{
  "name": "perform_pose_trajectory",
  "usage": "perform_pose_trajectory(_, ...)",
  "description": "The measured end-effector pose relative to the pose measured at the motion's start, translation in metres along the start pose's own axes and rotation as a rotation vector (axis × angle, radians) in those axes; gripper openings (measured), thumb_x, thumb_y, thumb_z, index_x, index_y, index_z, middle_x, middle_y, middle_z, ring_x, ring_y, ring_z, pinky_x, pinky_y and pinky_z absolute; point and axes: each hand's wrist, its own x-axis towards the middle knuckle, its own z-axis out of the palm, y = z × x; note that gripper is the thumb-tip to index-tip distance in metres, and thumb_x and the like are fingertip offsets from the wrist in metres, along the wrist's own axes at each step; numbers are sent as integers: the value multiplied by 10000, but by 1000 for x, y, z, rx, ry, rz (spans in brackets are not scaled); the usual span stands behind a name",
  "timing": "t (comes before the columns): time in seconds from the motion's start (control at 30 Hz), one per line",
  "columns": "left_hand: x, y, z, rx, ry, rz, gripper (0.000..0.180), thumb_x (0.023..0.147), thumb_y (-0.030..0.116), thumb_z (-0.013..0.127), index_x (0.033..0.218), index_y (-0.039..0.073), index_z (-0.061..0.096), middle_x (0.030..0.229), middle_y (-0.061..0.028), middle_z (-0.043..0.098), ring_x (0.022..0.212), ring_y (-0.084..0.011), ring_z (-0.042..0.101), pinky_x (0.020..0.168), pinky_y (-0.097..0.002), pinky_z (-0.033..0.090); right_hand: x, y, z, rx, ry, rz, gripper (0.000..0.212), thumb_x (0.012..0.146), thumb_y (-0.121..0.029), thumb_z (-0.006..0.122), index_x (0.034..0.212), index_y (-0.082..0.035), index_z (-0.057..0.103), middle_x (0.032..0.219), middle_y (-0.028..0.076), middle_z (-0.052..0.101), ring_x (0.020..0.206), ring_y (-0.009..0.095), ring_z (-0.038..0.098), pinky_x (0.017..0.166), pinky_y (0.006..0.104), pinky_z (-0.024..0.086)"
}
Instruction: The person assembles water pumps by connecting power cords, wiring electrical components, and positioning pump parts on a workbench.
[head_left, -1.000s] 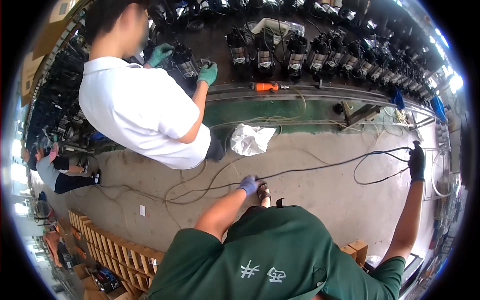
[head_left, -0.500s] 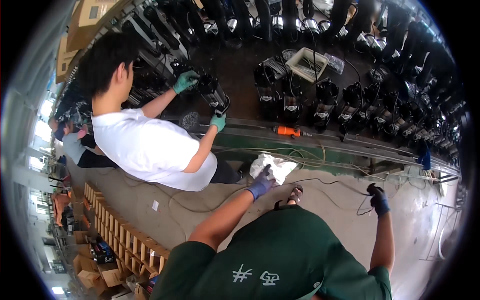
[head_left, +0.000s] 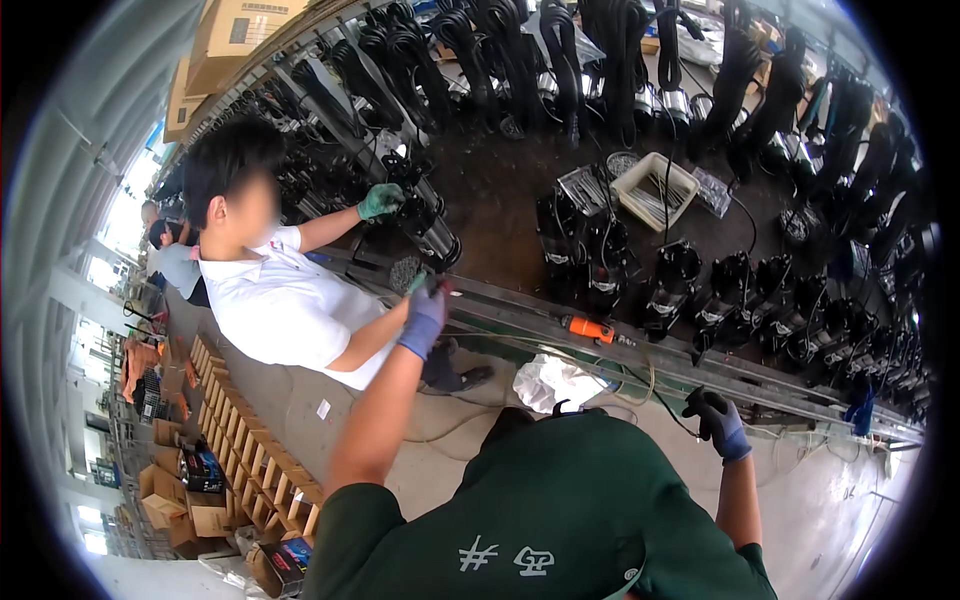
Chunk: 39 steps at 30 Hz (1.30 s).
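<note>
My left hand (head_left: 427, 318), in a blue-grey glove with dark fingertips, is raised at the bench edge beside a co-worker's green-gloved hand (head_left: 416, 281). Its fingers look drawn together, with a small pale tip showing beside them; what it is I cannot make out. Above it a black and silver cylindrical motor or pump (head_left: 432, 236) leans on the bench, the co-worker's other green-gloved hand (head_left: 381, 201) at its upper end. At the right, my right hand (head_left: 718, 425) has its fingers curled round a thin black cable (head_left: 661, 402); part of the grip is hidden.
An orange power tool (head_left: 588, 329) lies on the bench's front rail. Several black and silver units (head_left: 672, 288) stand along the bench, near a cream bin (head_left: 625, 190) of thin rods. A crumpled white bag (head_left: 555, 382) is below the rail. The co-worker (head_left: 285, 305) stands at my left.
My left hand has left the white bag and risen up and left to the co-worker's hand. My right hand has shifted left. The view has tilted, and the co-worker's unit leans more.
</note>
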Motion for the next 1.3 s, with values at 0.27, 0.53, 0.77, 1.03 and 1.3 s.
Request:
perform_pose_trajectory(0.27, 179, 124, -28, 140, 0, 74, 288, 935, -34, 591, 1205, 28, 668, 1043, -51, 691, 915, -121, 641, 799, -229, 536, 14, -60, 48, 46, 106, -77, 235, 963, -211, 611, 1041, 1, 677, 905, 68, 732, 530, 69, 521, 483, 214, 400)
perform_pose_trajectory(0.53, 415, 46, -68, 732, 112, -56, 350, 776, 250, 728, 1070, 60, 727, 1073, -212, 725, 1016, -409, 687, 844, -441, 551, 67, -119, 137, -3, 280, -50, 223, 954, -189, 606, 1039, 3, 680, 868, 57, 727, 520, 66, 521, 479, 214, 403)
perform_pose_trajectory(0.77, 442, -25, -82, 714, -281, -338, 347, 735, 224, 771, 984, -10, 709, 886, -154, 720, 781, -269, 681, 712, -414, 545, 108, -150, 208, 32, 356, -36, 207, 968, -169, 567, 1040, -3, 668, 912, 70, 721, 531, 74, 535, 485, 222, 410)
perform_pose_trajectory(1.03, 434, -35, -156, -305, -333, -575, 256, 876, 156, 732, 1113, 72, 686, 931, -67, 721, 814, -197, 688, 625, -332, 543, 160, -175, 244, -56, 396, -34, 183, 971, -148, 579, 1023, 2, 669, 889, 52, 713, 539, 68, 520, 507, 224, 411)
perform_pose_trajectory(1.3, 432, -80, -204, 159, -372, -137, 449, 833, -49, 700, 1268, 36, 625, 1136, -78, 695, 958, -209, 676, 818, -319, 551, 182, -216, 280, -7, 332, -108, 187, 966, -123, 612, 1070, 25, 661, 878, 42, 709, 593, 65, 554, 539, 221, 461)
